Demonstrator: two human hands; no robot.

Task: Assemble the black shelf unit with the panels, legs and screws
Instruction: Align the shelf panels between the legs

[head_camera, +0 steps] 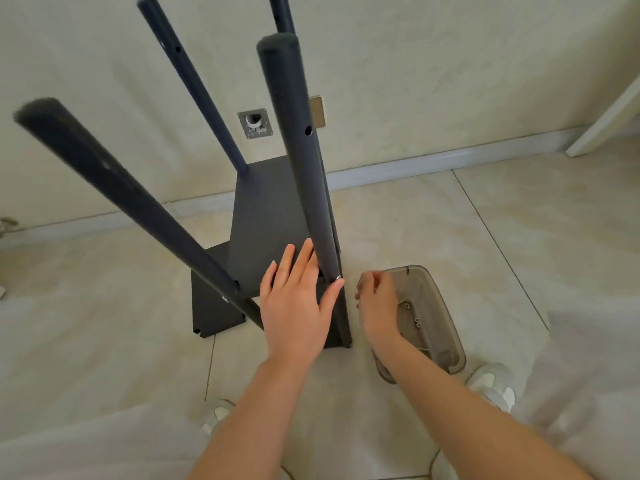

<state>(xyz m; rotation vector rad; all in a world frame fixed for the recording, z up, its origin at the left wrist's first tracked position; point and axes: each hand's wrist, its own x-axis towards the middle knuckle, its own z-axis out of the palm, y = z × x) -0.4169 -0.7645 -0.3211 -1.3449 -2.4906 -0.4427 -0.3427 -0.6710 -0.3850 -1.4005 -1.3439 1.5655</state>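
The black shelf unit stands on the tiled floor with several round black legs pointing up toward me. A black panel point(266, 216) is fixed partway down the legs, and a lower panel point(211, 306) rests on the floor. My left hand point(294, 299) lies flat with fingers spread on the near edge of the upper panel, its thumb touching a silver screw point(337, 278) at the near right leg point(301, 161). My right hand point(375, 299) hovers just right of that leg, fingers curled; whether it holds anything I cannot tell.
A translucent grey plastic tray point(446, 337) holding a few small screws sits on the floor under my right hand. My white shoes point(491, 386) flank the unit. The wall with a socket box point(255, 123) and baseboard is close behind.
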